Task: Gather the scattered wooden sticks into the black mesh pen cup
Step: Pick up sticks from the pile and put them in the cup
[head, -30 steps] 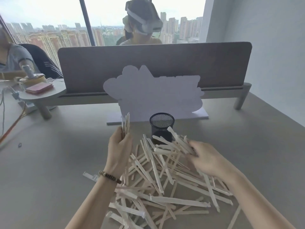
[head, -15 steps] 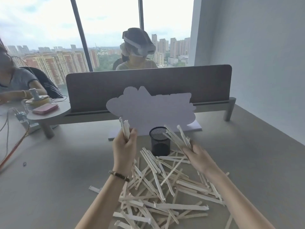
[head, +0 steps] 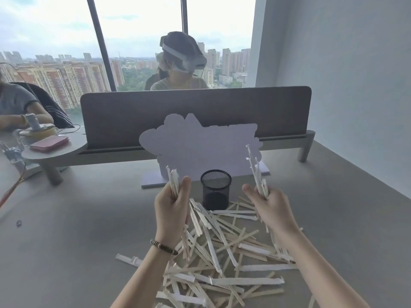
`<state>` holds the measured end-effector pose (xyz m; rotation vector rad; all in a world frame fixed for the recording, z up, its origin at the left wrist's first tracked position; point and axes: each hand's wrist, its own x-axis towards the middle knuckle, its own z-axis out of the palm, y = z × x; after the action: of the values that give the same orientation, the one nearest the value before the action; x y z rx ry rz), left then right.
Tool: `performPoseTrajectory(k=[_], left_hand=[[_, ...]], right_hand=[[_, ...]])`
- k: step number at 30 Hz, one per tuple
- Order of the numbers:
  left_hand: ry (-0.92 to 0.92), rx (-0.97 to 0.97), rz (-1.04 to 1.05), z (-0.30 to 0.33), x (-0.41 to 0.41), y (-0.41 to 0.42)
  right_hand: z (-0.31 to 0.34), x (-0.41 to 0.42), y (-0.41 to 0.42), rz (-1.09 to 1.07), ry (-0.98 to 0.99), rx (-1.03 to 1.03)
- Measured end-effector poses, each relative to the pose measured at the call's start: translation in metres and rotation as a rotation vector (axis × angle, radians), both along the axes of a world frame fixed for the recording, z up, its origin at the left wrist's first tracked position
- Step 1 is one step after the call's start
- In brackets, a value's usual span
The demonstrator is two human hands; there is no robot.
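Observation:
A black mesh pen cup (head: 215, 189) stands upright on the grey desk, just beyond a loose pile of pale wooden sticks (head: 222, 252). My left hand (head: 172, 207) is raised to the left of the cup and grips a small upright bundle of sticks (head: 173, 180). My right hand (head: 270, 206) is raised to the right of the cup and grips a longer bundle of sticks (head: 255, 172) that points up and slightly left. Both bundles are above the desk, beside the cup's rim, not in it. The cup looks empty inside.
A white cloud-shaped cutout board (head: 200, 145) stands right behind the cup, with a grey desk divider (head: 195, 112) beyond it. A person wearing a headset (head: 182, 61) sits across. A round side shelf (head: 51, 145) with a pink case is at the left.
My right hand has lifted a bundle of sticks out of the pile and turned it upright. My left hand has risen with its bundle. My head has tilted up.

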<state>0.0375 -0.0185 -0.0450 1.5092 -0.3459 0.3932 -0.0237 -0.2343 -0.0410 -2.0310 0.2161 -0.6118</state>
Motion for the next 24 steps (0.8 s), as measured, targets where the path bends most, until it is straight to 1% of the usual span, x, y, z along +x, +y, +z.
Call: performPoseTrajectory(k=[4,7,9,13,18,22,24], left_hand=[[-0.028,0.077,-0.008,-0.008,0.000,-0.003],[-0.022,0.138,-0.010,-0.017,-0.002,-0.004],[0.000,0.153,-0.023,-0.024,-0.004,-0.004],[0.079,0.137,-0.040,-0.033,-0.013,-0.003],[0.134,0.154,-0.045,-0.039,-0.018,0.002],[0.108,0.164,0.003,-0.037,-0.014,0.004],[0.083,0.155,-0.012,-0.031,-0.013,0.004]], right_hand=[[0.009,-0.003,0.008,0.091,-0.100,0.242],[0.013,-0.003,0.015,0.118,-0.152,0.341],[0.009,-0.003,0.018,0.129,-0.164,0.359],[-0.004,-0.003,0.021,0.129,-0.149,0.327],[-0.017,-0.005,0.019,0.136,-0.097,0.372],[-0.016,-0.006,0.021,0.085,-0.101,0.389],[-0.013,-0.006,0.021,0.047,-0.122,0.386]])
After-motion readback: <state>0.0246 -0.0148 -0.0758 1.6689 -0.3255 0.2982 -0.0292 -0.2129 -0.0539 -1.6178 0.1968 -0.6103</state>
